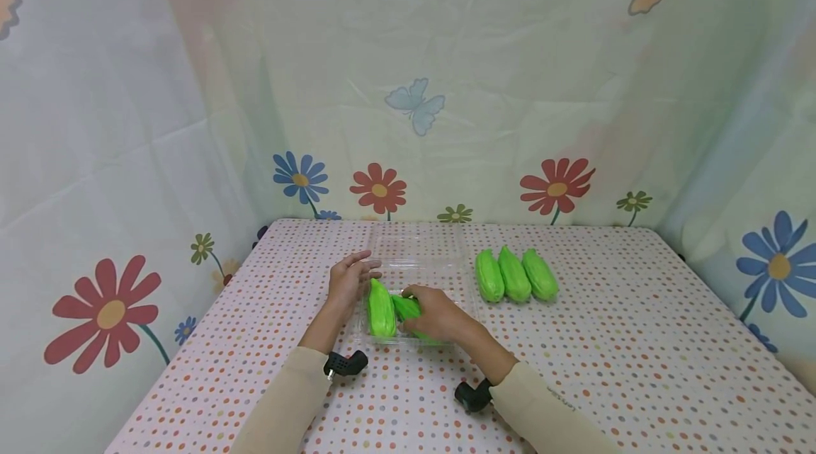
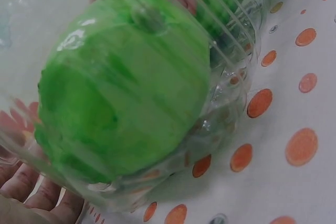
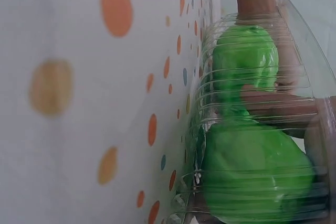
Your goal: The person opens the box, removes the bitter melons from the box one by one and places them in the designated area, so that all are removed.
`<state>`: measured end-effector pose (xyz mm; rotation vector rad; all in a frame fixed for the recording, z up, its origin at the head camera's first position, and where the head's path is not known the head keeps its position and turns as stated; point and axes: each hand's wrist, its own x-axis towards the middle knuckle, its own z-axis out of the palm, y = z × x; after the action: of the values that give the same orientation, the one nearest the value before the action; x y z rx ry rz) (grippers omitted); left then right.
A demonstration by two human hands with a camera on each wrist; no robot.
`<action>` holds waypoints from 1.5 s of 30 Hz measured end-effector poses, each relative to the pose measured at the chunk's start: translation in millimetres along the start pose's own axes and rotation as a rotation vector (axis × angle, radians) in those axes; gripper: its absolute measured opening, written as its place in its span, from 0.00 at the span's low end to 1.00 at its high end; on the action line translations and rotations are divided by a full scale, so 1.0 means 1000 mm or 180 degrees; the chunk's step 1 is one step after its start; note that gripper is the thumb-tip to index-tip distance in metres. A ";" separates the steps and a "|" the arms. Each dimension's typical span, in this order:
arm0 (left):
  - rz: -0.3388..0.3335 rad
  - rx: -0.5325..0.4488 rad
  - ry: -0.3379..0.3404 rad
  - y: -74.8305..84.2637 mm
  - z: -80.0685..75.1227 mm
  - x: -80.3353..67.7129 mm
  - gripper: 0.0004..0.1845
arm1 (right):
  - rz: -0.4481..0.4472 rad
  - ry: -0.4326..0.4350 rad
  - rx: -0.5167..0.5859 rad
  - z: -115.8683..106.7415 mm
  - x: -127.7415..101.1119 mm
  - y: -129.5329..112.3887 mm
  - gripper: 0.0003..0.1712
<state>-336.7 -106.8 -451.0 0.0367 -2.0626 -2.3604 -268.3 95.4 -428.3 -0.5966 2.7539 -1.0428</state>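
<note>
A clear plastic container (image 1: 421,264) lies open on the dotted tablecloth (image 1: 574,369). One green ridged vegetable (image 1: 381,309) lies in its left part. My right hand (image 1: 422,304) grips a second green vegetable (image 1: 405,307) inside the container, beside the first. My left hand (image 1: 360,271) rests with straight fingers against the container's left edge. In the left wrist view, the green vegetable (image 2: 126,82) fills the frame behind the clear wall (image 2: 231,77), and fingers (image 2: 31,192) lie against that wall. The right wrist view shows both vegetables (image 3: 257,177) through the ribbed wall (image 3: 210,119).
Three more green vegetables (image 1: 513,273) lie side by side on the cloth to the right of the container. Flowered plastic sheeting (image 1: 191,121) walls in the table at the back and on both sides.
</note>
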 end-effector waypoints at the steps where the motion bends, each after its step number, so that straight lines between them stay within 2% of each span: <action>1: 0.0000 -0.0004 0.0002 0.000 0.000 0.000 0.24 | 0.0004 -0.0002 -0.0022 0.000 0.000 0.000 0.33; 6: -0.0024 -0.0004 0.0013 -0.001 -0.001 0.001 0.23 | 0.0020 -0.0004 -0.0164 0.002 0.000 0.001 0.32; 16: -0.0015 0.0016 0.0036 -0.005 -0.001 0.003 0.24 | 0.0233 -0.0029 -0.0368 0.003 -0.002 -0.001 0.34; 26: -0.0009 -0.0056 0.0046 -0.005 0.000 0.002 0.23 | 0.0142 0.0044 -0.0345 0.002 -0.004 -0.001 0.28; 39: -0.0009 -0.0060 0.0036 -0.003 0.001 0.001 0.23 | 0.0131 0.0111 0.0036 -0.002 -0.003 0.001 0.28; 45: 0.0011 -0.0034 0.0030 -0.005 0.000 0.005 0.23 | 0.0082 0.0222 0.0226 -0.007 -0.004 0.003 0.27</action>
<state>-341.4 -105.9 -455.9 0.0442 -2.0441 -2.3646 -267.6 102.6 -425.1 -0.5230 2.7622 -1.1717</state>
